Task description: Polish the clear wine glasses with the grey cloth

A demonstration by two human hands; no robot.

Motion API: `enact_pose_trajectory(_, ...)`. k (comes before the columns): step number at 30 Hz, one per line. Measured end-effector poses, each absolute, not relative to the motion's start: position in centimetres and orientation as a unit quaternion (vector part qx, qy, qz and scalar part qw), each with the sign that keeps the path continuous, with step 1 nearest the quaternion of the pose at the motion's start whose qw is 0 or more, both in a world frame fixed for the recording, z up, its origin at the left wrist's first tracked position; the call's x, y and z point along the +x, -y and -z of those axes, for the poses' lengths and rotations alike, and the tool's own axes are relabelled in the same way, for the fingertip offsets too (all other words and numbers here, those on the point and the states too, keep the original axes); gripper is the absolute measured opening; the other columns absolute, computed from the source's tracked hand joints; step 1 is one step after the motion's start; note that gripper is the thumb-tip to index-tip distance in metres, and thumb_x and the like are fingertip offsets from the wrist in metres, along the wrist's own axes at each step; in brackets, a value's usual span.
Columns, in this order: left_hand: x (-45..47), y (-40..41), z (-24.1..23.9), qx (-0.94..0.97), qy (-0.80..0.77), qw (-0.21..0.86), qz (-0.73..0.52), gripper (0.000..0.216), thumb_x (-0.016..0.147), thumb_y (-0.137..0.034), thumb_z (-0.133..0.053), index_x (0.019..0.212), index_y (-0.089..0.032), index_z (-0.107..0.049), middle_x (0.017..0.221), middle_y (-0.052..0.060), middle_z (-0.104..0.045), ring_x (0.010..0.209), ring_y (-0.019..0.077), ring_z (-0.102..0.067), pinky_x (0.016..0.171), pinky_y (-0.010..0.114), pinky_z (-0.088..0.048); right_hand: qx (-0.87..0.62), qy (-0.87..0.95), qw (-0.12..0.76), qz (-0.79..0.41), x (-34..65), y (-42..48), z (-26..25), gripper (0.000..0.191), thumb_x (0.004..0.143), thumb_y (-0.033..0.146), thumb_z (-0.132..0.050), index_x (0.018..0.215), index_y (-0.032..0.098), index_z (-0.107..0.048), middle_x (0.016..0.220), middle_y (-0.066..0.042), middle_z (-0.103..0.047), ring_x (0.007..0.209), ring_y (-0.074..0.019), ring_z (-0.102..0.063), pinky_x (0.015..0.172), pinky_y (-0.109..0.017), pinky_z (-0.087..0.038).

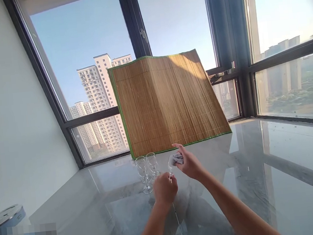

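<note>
My left hand [165, 189] is closed round the stem of a small clear stemmed glass [170, 166], which it holds tilted above the grey surface. At the glass's mouth, my right hand [189, 163] pinches a light grey cloth [177, 158] that is partly tucked into the bowl. The index finger of that hand points outward. Just left of my left hand, several more clear stemmed glasses [147, 188] stand upright close together. Their outlines overlap, and my left hand hides part of the group.
A bamboo mat [168, 101] with green edging leans against the dark window frame [133, 20] behind the glasses. The glossy grey tiled surface [121, 217] reflects the windows. At the lower left sits a round-lidded container [9, 216], partly blurred. A white wall [14, 109] rises on the left.
</note>
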State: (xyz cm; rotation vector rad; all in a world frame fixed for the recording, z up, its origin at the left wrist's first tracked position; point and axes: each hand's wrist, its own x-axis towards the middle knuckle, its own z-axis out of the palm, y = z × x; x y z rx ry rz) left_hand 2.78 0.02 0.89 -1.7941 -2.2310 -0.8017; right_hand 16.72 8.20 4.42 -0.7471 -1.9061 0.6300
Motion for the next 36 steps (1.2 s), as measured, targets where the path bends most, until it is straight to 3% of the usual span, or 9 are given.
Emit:
enact_pose_trajectory(3, 2.8, 0.0, -0.8, -0.620, 0.740, 0.093, 0.243, 0.026, 0.089, -0.035, -0.054, 0.076, -0.021, -0.071, 0.075, 0.008, -0.073, 0.069, 0.0211, -0.064, 0.059, 0.028, -0.026, -0.374, 0.790, 0.467, -0.132, 16.8, -8.3, -4.1, 0.066, 0.075, 0.014, -0.056, 0.138, 0.030, -0.041, 0.103, -0.002, -0.068, 0.082, -0.0180, -0.059, 0.069, -0.027, -0.037)
enact_pose_trajectory(7, 2.3, 0.1, -0.8, -0.635, 0.725, 0.084, 0.251, 0.023, 0.090, -0.031, -0.054, 0.079, -0.022, -0.072, 0.079, 0.007, -0.073, 0.072, 0.0206, -0.064, 0.061, 0.027, -0.029, -0.461, 0.744, 0.467, -0.122, 17.9, -10.1, -3.3, 0.063, 0.076, 0.012, -0.053, 0.137, 0.026, -0.043, 0.103, -0.005, -0.068, 0.085, -0.0198, -0.060, 0.068, -0.028, -0.037)
enact_pose_trajectory(12, 1.5, 0.1, -0.9, -0.630, 0.722, 0.067, 0.278, 0.027, 0.092, -0.031, -0.053, 0.076, -0.021, -0.072, 0.075, 0.006, -0.071, 0.073, 0.0197, -0.064, 0.060, 0.027, -0.026, -0.362, 0.742, 0.474, -0.308, 18.9, -11.7, -2.8, 0.067, 0.064, 0.011, -0.053, 0.130, 0.018, -0.052, 0.081, 0.000, -0.061, 0.073, -0.0152, -0.055, 0.068, -0.027, -0.041)
enact_pose_trajectory(17, 1.4, 0.1, -0.8, -0.653, 0.704, 0.003, 0.278, 0.025, 0.089, -0.033, -0.058, 0.073, -0.021, -0.073, 0.071, 0.003, -0.070, 0.068, 0.0157, -0.061, 0.059, 0.025, -0.026, -0.267, 0.691, 0.418, -0.525, 19.9, -10.7, -3.9, 0.075, 0.052, 0.013, -0.054, 0.127, 0.017, -0.058, 0.070, 0.003, -0.058, 0.060, -0.0125, -0.049, 0.053, -0.023, -0.036)
enact_pose_trajectory(21, 1.8, -0.4, -0.6, -0.648, 0.665, -0.054, 0.367, 0.031, 0.091, -0.037, -0.052, 0.073, -0.020, -0.070, 0.068, 0.001, -0.068, 0.064, 0.0141, -0.058, 0.059, 0.023, -0.029, -0.209, 0.584, 0.486, -0.616, 20.4, -10.4, -4.3, 0.069, 0.055, 0.020, -0.058, 0.124, 0.020, -0.060, 0.073, 0.001, -0.062, 0.062, -0.0128, -0.052, 0.051, -0.022, -0.035)
enact_pose_trajectory(26, 2.5, -1.1, -0.2, -0.620, 0.613, -0.108, 0.478, 0.042, 0.093, -0.045, -0.045, 0.065, -0.018, -0.062, 0.056, -0.001, -0.057, 0.056, 0.0124, -0.050, 0.057, 0.023, -0.031, -0.372, 0.446, 0.527, -0.620, 18.9, -11.1, -3.2, 0.074, 0.055, 0.024, -0.063, 0.128, 0.024, -0.052, 0.074, 0.003, -0.064, 0.055, -0.0112, -0.052, 0.044, -0.020, -0.033)
enact_pose_trajectory(30, 3.0, -1.3, 0.2, -0.594, 0.607, -0.132, 0.512, 0.030, 0.092, -0.040, -0.046, 0.099, -0.017, -0.066, 0.067, 0.000, -0.062, 0.062, 0.0151, -0.055, 0.062, 0.025, -0.039, -0.331, 0.513, 0.397, -0.685, 17.8, -10.5, -2.1, 0.067, 0.054, 0.021, -0.067, 0.120, 0.023, -0.057, 0.073, 0.002, -0.066, 0.054, -0.0112, -0.054, 0.042, -0.019, -0.033)
enact_pose_trajectory(33, 3.2, -1.1, 0.4, -0.571, 0.610, -0.156, 0.526, 0.045, 0.093, -0.035, -0.045, 0.132, -0.015, -0.050, 0.088, 0.007, -0.070, 0.081, 0.0194, -0.063, 0.076, 0.029, -0.046, -0.258, 0.560, 0.295, -0.730, 17.3, -9.6, -1.7, 0.066, 0.059, 0.022, -0.068, 0.124, 0.026, -0.055, 0.076, 0.003, -0.067, 0.055, -0.0099, -0.054, 0.041, -0.017, -0.032)
enact_pose_trajectory(36, 3.3, -0.7, 0.4, -0.584, 0.602, -0.183, 0.513, 0.054, 0.096, -0.036, -0.040, 0.146, -0.016, -0.037, 0.116, 0.012, -0.069, 0.107, 0.0227, -0.063, 0.094, 0.034, -0.045, -0.251, 0.561, 0.284, -0.736, 16.8, -8.9, -1.5, 0.068, 0.060, 0.021, -0.071, 0.125, 0.025, -0.054, 0.074, 0.004, -0.066, 0.052, -0.0090, -0.053, 0.039, -0.017, -0.028)
